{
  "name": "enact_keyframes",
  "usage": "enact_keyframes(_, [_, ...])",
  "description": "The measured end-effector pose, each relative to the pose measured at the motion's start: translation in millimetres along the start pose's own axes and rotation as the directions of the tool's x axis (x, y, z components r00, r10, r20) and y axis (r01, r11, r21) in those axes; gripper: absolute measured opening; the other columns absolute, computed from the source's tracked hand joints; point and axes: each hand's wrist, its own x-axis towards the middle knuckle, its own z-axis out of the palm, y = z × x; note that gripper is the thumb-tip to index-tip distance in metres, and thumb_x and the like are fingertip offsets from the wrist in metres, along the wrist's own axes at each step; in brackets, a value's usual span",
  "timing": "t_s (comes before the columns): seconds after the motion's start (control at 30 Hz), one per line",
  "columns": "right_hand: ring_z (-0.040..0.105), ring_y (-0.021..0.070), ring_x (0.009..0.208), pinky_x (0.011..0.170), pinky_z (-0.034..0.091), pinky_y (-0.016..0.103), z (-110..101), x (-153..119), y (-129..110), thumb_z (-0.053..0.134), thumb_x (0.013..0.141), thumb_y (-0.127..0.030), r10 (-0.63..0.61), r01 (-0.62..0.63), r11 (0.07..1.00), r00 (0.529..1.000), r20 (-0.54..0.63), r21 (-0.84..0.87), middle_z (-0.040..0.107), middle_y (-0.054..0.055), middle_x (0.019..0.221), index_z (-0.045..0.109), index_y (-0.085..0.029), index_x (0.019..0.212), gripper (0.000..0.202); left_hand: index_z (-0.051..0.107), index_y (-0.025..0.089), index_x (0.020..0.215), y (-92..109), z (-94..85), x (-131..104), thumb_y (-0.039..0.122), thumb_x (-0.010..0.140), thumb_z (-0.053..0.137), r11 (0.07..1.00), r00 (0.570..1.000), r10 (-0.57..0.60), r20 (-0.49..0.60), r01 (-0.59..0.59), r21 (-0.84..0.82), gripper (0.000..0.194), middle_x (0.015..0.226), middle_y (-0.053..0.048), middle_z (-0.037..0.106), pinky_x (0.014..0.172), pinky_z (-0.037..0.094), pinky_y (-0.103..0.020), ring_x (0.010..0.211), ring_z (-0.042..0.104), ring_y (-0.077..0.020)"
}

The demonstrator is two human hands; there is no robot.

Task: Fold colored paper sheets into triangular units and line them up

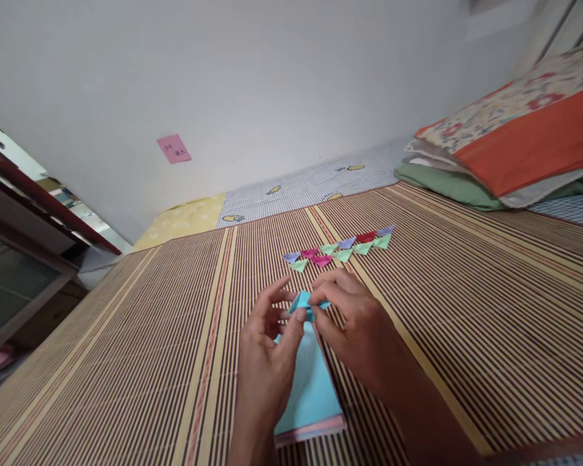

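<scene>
A small piece of folded blue paper [301,301] is held up between my two hands. My left hand [271,333] pinches its lower left part with the thumb in front and fingers behind. On the other side, my right hand [352,317] has its thumb and fingertips closed on the paper's right part. Underneath lies a stack of coloured paper sheets [315,388], a light blue one on top and pink ones showing at the edge. Beyond my hands, several small folded paper triangles [342,255] in green, pink, red and violet lie in two slanting rows.
A striped bamboo mat [175,310] spreads under everything. At the right are folded bedding and a floral, orange-banded pillow [525,136]. A pink note [173,149] is stuck to the white wall. Wooden furniture with a glass panel [14,285] stands at the left.
</scene>
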Motion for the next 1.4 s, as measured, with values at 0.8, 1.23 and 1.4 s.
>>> enact_keyframes(0.8, [0.062, 0.0206, 0.082, 0.072, 0.046, 0.032, 1, 0, -6, 0.056, 0.09, -0.01, 0.138, -0.143, 0.989, 0.983, 0.123, 0.037, 0.064, 0.005, 0.09, 0.067, -0.018, 0.087, 0.014, 0.072, 0.017, 0.11, -8, 7.0, 6, 0.039, 0.085, 0.078, 0.911, 0.968, -0.238, 0.084, 0.252, -0.327, 0.034, 0.074, -0.001, 0.072, 0.071, 0.054, -0.027, 0.069, 0.068, -0.0152])
enact_keyframes(1.23, [0.061, 0.0151, 0.079, 0.07, 0.044, 0.027, -5, -1, -1, 0.065, 0.086, -0.004, 0.121, -0.17, 0.975, 0.947, 0.297, 0.145, 0.065, 0.0, 0.09, 0.066, -0.02, 0.09, 0.017, 0.072, 0.017, 0.107, -21, 6.8, 10, 0.043, 0.091, 0.072, 0.92, 0.978, -0.19, 0.085, 0.207, -0.332, 0.031, 0.085, -0.004, 0.074, 0.068, 0.054, -0.028, 0.071, 0.069, -0.0159])
enact_keyframes(1.4, [0.058, 0.0142, 0.069, 0.064, 0.044, 0.027, -7, -1, -3, 0.065, 0.083, -0.005, 0.16, -0.189, 0.977, 0.954, 0.252, 0.099, 0.066, 0.0, 0.089, 0.066, -0.02, 0.097, 0.02, 0.072, 0.016, 0.108, -14, 5.6, 10, 0.04, 0.089, 0.074, 0.904, 0.975, -0.183, 0.122, 0.216, -0.368, 0.03, 0.092, -0.006, 0.076, 0.072, 0.056, -0.029, 0.078, 0.072, -0.0173])
